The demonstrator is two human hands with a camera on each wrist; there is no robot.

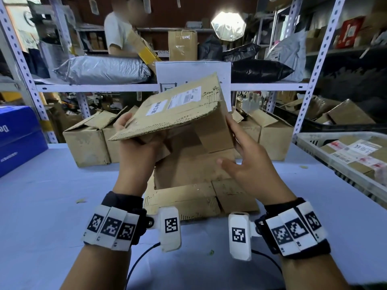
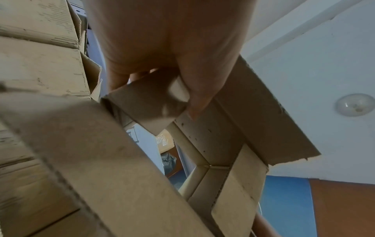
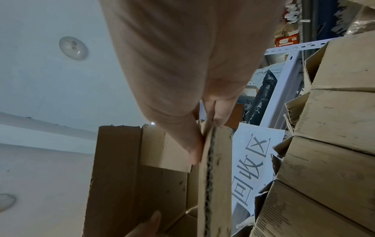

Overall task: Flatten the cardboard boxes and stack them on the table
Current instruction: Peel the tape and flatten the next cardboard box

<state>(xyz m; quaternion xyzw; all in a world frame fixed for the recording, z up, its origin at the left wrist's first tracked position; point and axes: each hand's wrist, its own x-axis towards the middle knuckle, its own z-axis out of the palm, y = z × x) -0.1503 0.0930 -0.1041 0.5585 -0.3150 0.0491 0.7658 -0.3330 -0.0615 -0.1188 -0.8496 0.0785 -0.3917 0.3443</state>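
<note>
I hold a brown cardboard box point(image 1: 184, 107) with white labels tilted in the air above the table point(image 1: 62, 206); its flaps hang open. My left hand point(image 1: 129, 130) grips a flap at the box's left side, and in the left wrist view the thumb and curled fingers point(image 2: 194, 102) pinch that flap point(image 2: 150, 105). My right hand point(image 1: 236, 143) lies with straight fingers along the box's right wall, thumb spread apart. In the right wrist view those fingers point(image 3: 192, 150) sit at the wall's edge point(image 3: 211, 176). Flattened cardboard point(image 1: 188, 193) lies on the table under the box.
Unflattened cardboard boxes point(image 1: 88, 143) point(image 1: 272, 139) stand along the table's far edge. A blue carton point(image 1: 16, 139) is at the left and a white crate point(image 1: 310, 141) of parcels at the right. Behind the metal shelving point(image 1: 94, 87) stands a person point(image 1: 119, 32).
</note>
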